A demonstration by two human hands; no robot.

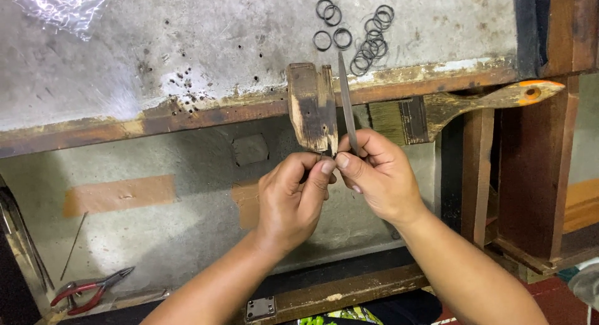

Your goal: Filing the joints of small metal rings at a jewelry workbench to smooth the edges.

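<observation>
Left to right: our left hand (293, 194) pinches something small, hidden by its fingertips, against the worn wooden block (312, 106) jutting from the tabletop (187, 44), likely as a brace. Our right hand (377, 175) grips a slim metal file (346, 103), pointing up. Loose metal rings (365, 41) lie beyond, uncontained.

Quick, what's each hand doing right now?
Left hand: pinched shut on something small, hidden by fingers.
Right hand: shut on thin metal file.
</observation>
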